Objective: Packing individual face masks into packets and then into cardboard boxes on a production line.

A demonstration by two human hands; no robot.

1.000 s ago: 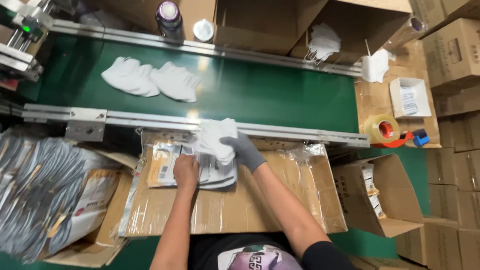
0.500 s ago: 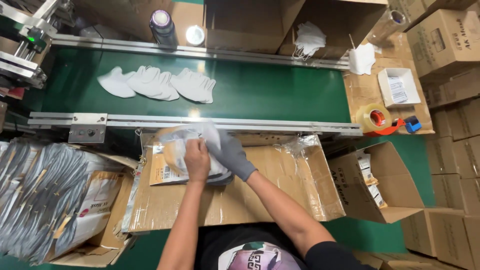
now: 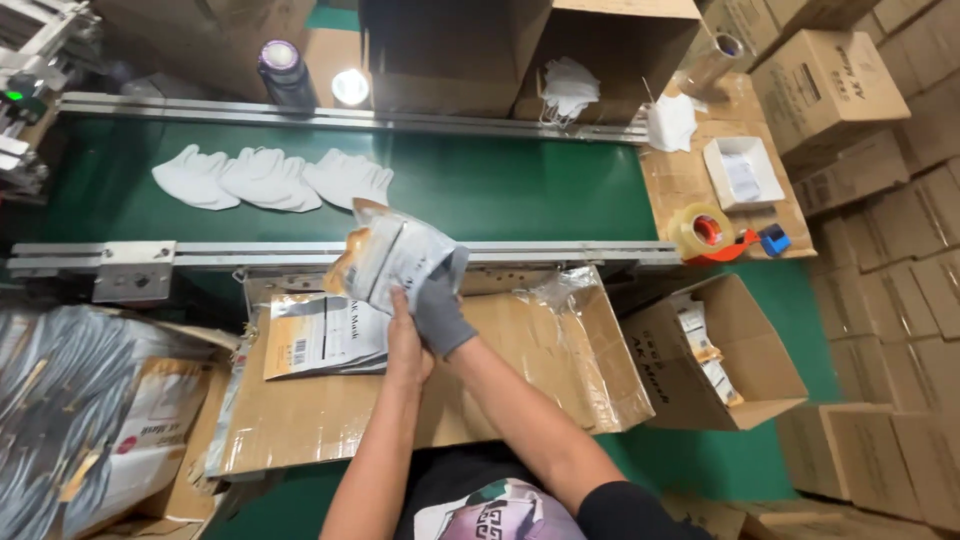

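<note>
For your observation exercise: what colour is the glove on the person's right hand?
Grey; the glove on the right hand shows best in the head view, against the pouch.

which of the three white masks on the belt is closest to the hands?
The rightmost white mask; it lies just beyond the raised pouch, the other two farther left.

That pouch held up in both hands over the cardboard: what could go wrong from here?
1. The pouch is pinched only at its lower edge by the bare left hand and the gloved right hand, so it might slip or crumple.
2. Three white masks lie on the green belt just beyond; if it runs, they could pass unpicked.
3. The stack of flat pouches on the cardboard could be knocked askew by a forearm.
</note>
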